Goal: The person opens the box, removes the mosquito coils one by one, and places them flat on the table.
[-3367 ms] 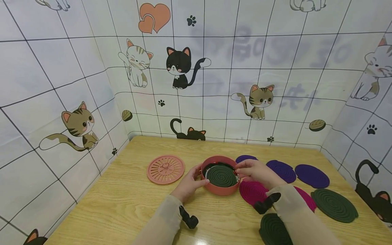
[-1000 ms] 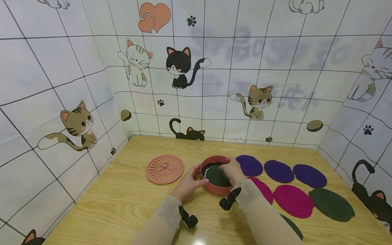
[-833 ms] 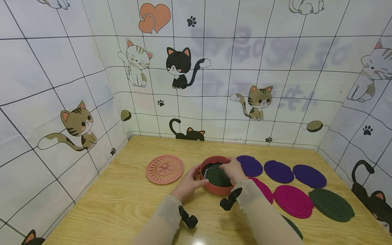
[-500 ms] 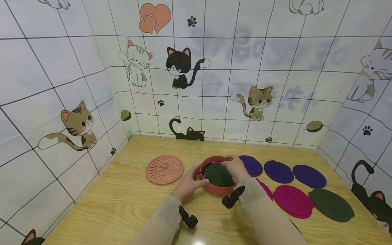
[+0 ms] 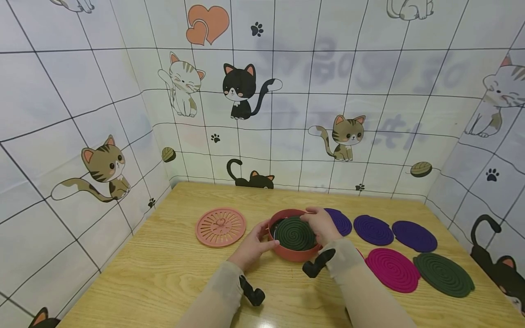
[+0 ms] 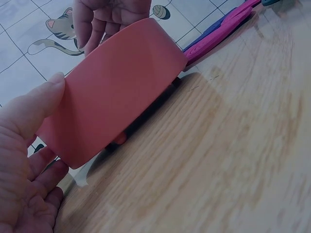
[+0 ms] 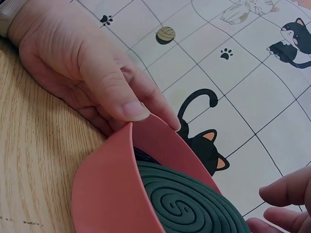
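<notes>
A round red mosquito coil holder [image 5: 293,255] stands on the table, with a dark green mosquito coil [image 5: 293,233] lying inside it. My left hand [image 5: 253,246] grips the holder's left side; in the left wrist view its thumb presses the red wall [image 6: 116,87]. At the opposite side, my right hand [image 5: 324,226] has its thumb and fingers at the rim, loosely bent, and pinches no coil. The right wrist view shows that thumb touching the rim beside the green coil [image 7: 182,206]. Something dark beneath the coil is mostly hidden.
A pink slotted lid [image 5: 221,227] lies left of the holder. To the right lie purple coils [image 5: 373,230], a magenta coil [image 5: 393,269] and a green coil [image 5: 444,274]. Another magenta coil is mostly covered by the right arm. Cat-printed sheeting surrounds the wooden table [image 5: 172,273].
The right hand reached into the holder over the green coil, then drew back rightward to the rim. The coil now sits slightly higher and more fully visible. The left hand kept its hold.
</notes>
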{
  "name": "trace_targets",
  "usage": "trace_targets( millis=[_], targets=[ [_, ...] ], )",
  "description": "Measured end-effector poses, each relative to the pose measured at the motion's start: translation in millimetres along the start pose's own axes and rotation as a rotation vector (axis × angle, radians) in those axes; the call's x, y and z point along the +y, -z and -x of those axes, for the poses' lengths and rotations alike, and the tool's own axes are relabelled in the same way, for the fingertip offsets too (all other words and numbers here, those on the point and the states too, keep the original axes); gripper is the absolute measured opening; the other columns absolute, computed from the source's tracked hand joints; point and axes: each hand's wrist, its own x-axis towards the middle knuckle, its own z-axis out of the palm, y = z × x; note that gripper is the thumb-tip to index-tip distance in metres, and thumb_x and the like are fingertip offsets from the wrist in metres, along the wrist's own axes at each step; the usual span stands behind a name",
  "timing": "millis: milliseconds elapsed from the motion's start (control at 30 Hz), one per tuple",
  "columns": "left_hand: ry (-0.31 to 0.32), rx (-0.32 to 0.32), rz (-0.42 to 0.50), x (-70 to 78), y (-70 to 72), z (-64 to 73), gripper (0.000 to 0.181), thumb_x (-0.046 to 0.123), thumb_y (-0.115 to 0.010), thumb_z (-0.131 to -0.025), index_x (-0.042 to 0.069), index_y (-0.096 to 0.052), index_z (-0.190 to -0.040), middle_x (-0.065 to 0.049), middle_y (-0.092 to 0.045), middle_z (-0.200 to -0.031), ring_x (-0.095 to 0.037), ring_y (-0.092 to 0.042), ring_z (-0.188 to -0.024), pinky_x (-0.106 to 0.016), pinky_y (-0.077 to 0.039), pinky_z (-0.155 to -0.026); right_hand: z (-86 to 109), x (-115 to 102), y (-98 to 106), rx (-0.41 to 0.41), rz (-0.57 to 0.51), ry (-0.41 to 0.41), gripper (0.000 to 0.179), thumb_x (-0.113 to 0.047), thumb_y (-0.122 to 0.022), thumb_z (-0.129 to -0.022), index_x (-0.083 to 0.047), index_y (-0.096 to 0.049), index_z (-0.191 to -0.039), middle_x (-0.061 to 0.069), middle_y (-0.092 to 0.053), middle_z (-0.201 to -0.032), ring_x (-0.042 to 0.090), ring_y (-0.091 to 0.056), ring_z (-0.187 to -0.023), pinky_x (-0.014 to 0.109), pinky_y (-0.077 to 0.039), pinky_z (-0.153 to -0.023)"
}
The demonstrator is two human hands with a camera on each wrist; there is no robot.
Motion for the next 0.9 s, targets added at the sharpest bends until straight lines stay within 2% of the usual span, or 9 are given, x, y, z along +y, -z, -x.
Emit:
trace_targets(
  millis=[200, 433, 633, 767, 900],
  targets=[
    [-0.005, -0.007, 0.007, -0.5, -0.2, -0.2, 0.075, 0.018, -0.071, -0.088, 0.011, -0.030, -0.150, -0.011, -0.039, -0.149, -0.028, -0.036, -0.136, -0.048, -0.030, -0.110, -1.0, 4.2, 2.1, -0.009, -0.013, -0.023, 0.047, -0.010, -0.051, -0.098, -0.002, -0.039, -0.142, 0.023, -0.038, -0.141, 0.039, -0.040, -0.126, 0.051, -0.041, -0.098],
    [0.005, -0.004, 0.010, -0.1, -0.9, 0.6, 0.075, 0.020, -0.072, -0.088, 0.012, -0.030, -0.150, -0.010, -0.039, -0.149, -0.027, -0.036, -0.136, -0.048, -0.030, -0.110, -1.4, 7.2, 2.1, -0.042, -0.005, -0.037, 0.045, -0.006, -0.052, -0.096, 0.001, -0.042, -0.139, 0.024, -0.036, -0.143, 0.041, -0.032, -0.132, 0.054, -0.031, -0.107],
    [0.007, 0.000, 0.003, 1.3, -1.5, 1.3, 0.075, 0.019, -0.072, -0.088, 0.012, -0.031, -0.150, -0.010, -0.039, -0.149, -0.027, -0.036, -0.136, -0.048, -0.030, -0.110, -1.9, 9.5, 2.1, -0.055, 0.012, -0.035, 0.046, -0.005, -0.053, -0.095, -0.001, -0.042, -0.139, 0.023, -0.037, -0.142, 0.040, -0.035, -0.130, 0.054, -0.033, -0.105],
    [0.010, 0.002, 0.001, 0.5, -1.0, 0.7, 0.074, 0.020, -0.072, -0.088, 0.013, -0.031, -0.150, -0.010, -0.039, -0.149, -0.028, -0.036, -0.136, -0.048, -0.030, -0.110, -1.4, 9.6, 2.4, -0.065, 0.027, -0.034, 0.047, -0.005, -0.052, -0.095, -0.003, -0.042, -0.141, 0.022, -0.037, -0.142, 0.039, -0.040, -0.127, 0.051, -0.039, -0.100],
    [0.009, 0.002, -0.004, -0.8, -0.3, -0.3, 0.074, 0.021, -0.071, -0.088, 0.013, -0.031, -0.150, -0.009, -0.039, -0.149, -0.028, -0.035, -0.137, -0.049, -0.030, -0.110, -1.1, 9.9, 2.4, -0.078, 0.060, -0.022, 0.045, -0.006, -0.053, -0.096, -0.004, -0.045, -0.140, 0.021, -0.041, -0.140, 0.035, -0.047, -0.118, 0.041, -0.046, -0.088]
  ],
)
